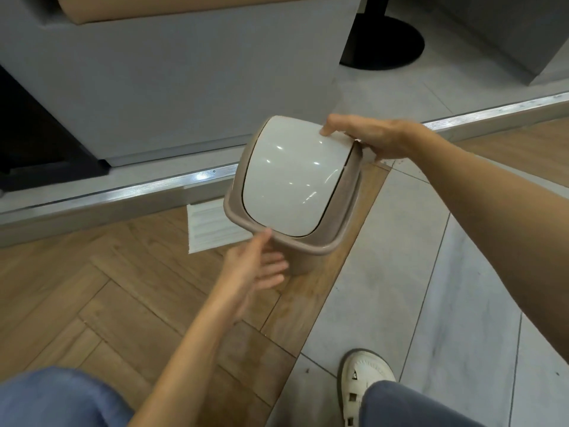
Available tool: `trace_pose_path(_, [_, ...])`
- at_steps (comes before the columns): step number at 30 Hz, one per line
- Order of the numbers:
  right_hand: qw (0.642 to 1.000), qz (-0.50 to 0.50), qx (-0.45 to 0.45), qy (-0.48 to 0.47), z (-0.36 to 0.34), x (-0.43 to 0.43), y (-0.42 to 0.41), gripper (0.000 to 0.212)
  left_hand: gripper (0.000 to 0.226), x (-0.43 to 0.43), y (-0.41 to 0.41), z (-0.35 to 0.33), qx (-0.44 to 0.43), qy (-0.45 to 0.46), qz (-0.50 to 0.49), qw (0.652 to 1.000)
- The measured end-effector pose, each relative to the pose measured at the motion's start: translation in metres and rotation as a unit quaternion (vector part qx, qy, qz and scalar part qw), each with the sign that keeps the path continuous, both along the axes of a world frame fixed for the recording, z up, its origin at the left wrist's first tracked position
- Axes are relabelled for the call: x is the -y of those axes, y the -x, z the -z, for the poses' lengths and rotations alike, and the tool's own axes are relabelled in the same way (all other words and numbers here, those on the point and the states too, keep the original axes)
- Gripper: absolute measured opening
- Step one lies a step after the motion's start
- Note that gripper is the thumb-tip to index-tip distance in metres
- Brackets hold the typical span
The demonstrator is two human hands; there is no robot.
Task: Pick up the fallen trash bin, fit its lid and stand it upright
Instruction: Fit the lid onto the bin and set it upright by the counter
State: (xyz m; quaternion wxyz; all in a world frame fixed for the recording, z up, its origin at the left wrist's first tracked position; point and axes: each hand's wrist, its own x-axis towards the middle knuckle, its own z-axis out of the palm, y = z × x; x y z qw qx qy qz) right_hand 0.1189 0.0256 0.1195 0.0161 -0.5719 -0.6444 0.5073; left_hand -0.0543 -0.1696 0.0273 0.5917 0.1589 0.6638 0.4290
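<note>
Nearest the camera are the person's blue-trousered knees and a white perforated shoe [366,382] planted on the pale grey tile floor [431,288] at the right. Beyond them the left hand [258,266] reaches up from the near left, fingers spread and loose, the thumb touching the near rim of the small taupe plastic trash bin [295,263]; it braces the bin's side but closes on nothing.

The bin sits above the herringbone wood floor [92,288], at the seam where wood meets tile; whether its base rests on the floor cannot be told. Its mouth faces up toward the camera and tips a little to the near right, so its long axis runs roughly away from the viewer, downward. On it lies the glossy white domed swing lid in its taupe frame [289,177], which appears seated on the bin's rim.

The right hand [369,140] comes in from the far right and grips the lid frame's far corner, thumb pressed on the white flap. The left hand is nearer the bin body, the right nearer the lid, so pressing the frame home probably falls to the right while the left steadies.

A white ribbed sheet [209,229] lies on the wood just left of the bin, partly behind it. Farther off run a metal floor strip [123,192] and a grey cabinet base [184,72], with a black round stand foot [388,44] at the far right. Nothing blocks the spot.
</note>
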Motion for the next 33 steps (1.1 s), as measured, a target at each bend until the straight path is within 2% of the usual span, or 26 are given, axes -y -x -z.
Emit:
trace_pose_path(3, [0.999,0.028,0.0,-0.027,-0.004,0.002,-0.006,0.049,0.049,-0.016,0.043,-0.01,-0.136,-0.005,-0.074,0.988])
trace_pose_path(5, [0.991,0.128,-0.016,-0.039,0.002,0.006,-0.013,0.062,0.049,-0.038,0.063,-0.021,-0.186,-0.056,-0.077,0.978])
trace_pose_path(8, [0.957,0.281,-0.073,-0.001,0.023,0.027,-0.009,0.061,0.059,-0.077,0.069,-0.03,-0.198,-0.1,-0.026,0.975])
trace_pose_path(11, [0.931,0.321,-0.168,0.046,0.043,0.05,0.006,0.06,0.061,-0.089,0.059,-0.027,-0.162,-0.077,0.073,0.981])
trace_pose_path(13, [0.928,0.308,-0.208,0.033,0.046,0.056,0.016,0.057,0.063,-0.077,0.051,-0.027,-0.159,-0.066,0.077,0.982])
trace_pose_path(16, [0.945,0.24,-0.224,0.0,0.042,0.059,0.029,0.068,0.07,-0.048,0.051,-0.015,-0.158,-0.065,0.027,0.985])
trace_pose_path(19, [0.951,0.197,-0.24,-0.008,0.044,0.062,0.041,0.06,0.103,-0.018,0.058,-0.005,-0.126,-0.051,-0.013,0.991])
trace_pose_path(21, [0.959,0.165,-0.23,-0.003,0.044,0.068,0.047,0.051,0.115,-0.007,0.063,0.001,-0.092,-0.044,-0.031,0.994])
trace_pose_path(22, [0.963,0.159,-0.22,0.003,0.044,0.074,0.048,0.05,0.112,-0.004,0.063,0.003,-0.071,-0.048,-0.032,0.996])
trace_pose_path(26, [0.958,0.189,-0.215,-0.016,0.057,0.093,0.047,0.072,0.093,0.005,0.058,0.007,-0.002,-0.068,-0.028,0.997])
trace_pose_path(30, [0.948,0.195,-0.247,-0.05,0.065,0.093,0.052,0.07,0.078,0.007,0.051,0.013,-0.023,-0.109,-0.057,0.992])
trace_pose_path(33, [0.948,0.17,-0.257,-0.081,0.068,0.088,0.062,0.066,0.075,0.004,0.05,0.018,-0.04,-0.122,-0.093,0.987])
